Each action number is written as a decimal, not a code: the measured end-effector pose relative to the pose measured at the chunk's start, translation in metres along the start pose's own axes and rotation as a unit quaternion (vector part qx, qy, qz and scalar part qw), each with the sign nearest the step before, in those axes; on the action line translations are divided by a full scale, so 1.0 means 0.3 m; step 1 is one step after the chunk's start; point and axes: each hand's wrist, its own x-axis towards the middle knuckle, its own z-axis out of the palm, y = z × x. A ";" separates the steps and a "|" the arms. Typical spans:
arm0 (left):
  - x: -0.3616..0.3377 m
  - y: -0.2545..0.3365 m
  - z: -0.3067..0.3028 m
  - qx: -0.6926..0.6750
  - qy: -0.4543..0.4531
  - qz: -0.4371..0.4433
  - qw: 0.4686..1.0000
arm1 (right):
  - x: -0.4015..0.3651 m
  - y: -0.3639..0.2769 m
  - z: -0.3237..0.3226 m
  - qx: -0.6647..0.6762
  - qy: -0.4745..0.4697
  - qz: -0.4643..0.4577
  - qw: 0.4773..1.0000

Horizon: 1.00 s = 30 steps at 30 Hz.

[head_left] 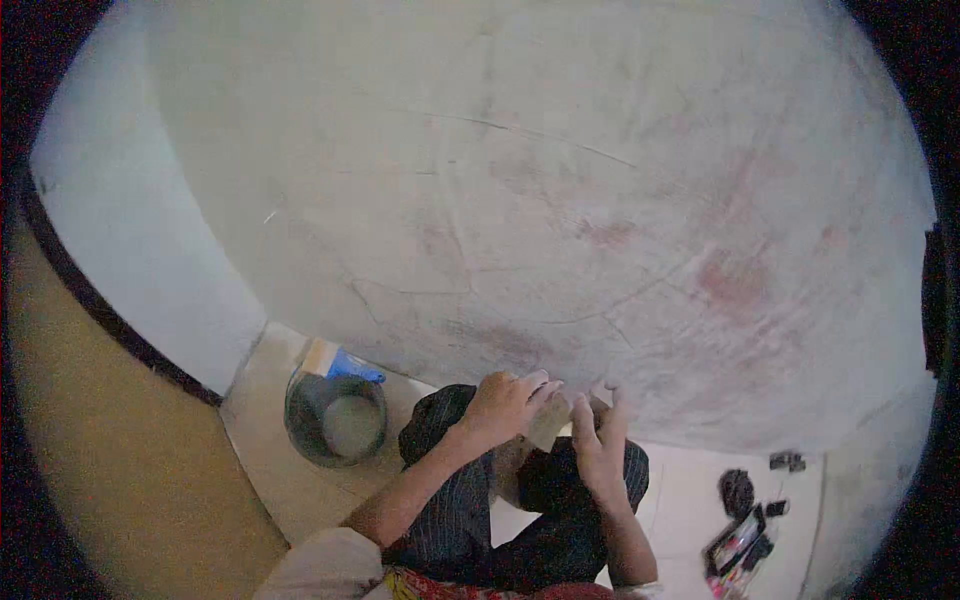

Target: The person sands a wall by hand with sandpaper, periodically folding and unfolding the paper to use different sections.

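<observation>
My left hand (500,408) is closed on the edge of a small greyish-tan sheet, which looks like sandpaper (547,422). The sheet hangs between my two hands, just above my knees. My right hand (602,440) is closed at the sheet's other side, thumb toward the left hand. A darker fold shows between its thumb and fingers; whether it belongs to the same sheet is hard to make out. Just beyond the hands rises a pale wall (560,220) with reddish, scuffed patches and thin cracks.
A dark bucket (303,430) stands on the tiled floor at left, a blue-handled wide brush (352,366) lying across its far rim. Dark items and a pouch-like object (735,540) lie on the floor at right. A white side panel (150,230) meets the wall at left.
</observation>
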 end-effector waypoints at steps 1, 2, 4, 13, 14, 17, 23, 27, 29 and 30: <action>-0.004 -0.001 0.001 0.002 0.017 -0.006 1.000 | -0.011 -0.013 -0.013 -0.012 0.013 0.005 1.000; -0.011 -0.003 0.001 -0.028 0.075 -0.002 0.997 | -0.027 -0.049 -0.012 -0.017 -0.001 -0.004 1.000; -0.043 0.016 -0.018 -0.060 0.144 0.002 0.988 | -0.066 -0.121 -0.006 -0.098 0.062 -0.090 0.989; -0.325 0.157 -0.139 -0.218 0.211 -0.138 0.943 | -0.208 -0.094 0.024 -0.138 -0.044 -0.055 0.988; -0.349 0.187 -0.162 -0.213 0.209 -0.143 0.944 | -0.220 -0.078 0.020 -0.140 -0.053 -0.055 0.987; -0.420 0.279 -0.207 -0.073 0.263 -0.056 0.960 | -0.249 -0.098 0.009 -0.143 -0.034 -0.069 0.987; -0.527 0.318 -0.156 -0.059 0.163 0.109 0.979 | -0.337 -0.203 0.073 -0.083 -0.041 -0.101 0.991; -0.539 0.240 -0.093 -0.023 0.251 0.122 0.960 | -0.353 -0.196 0.103 -0.047 -0.126 -0.054 0.989; -0.509 0.190 -0.103 -0.010 0.264 0.133 0.955 | -0.315 -0.155 0.126 -0.053 -0.162 -0.101 0.980; -0.488 0.158 -0.127 0.005 0.277 0.147 0.949 | -0.295 -0.154 0.130 -0.044 -0.167 -0.110 0.979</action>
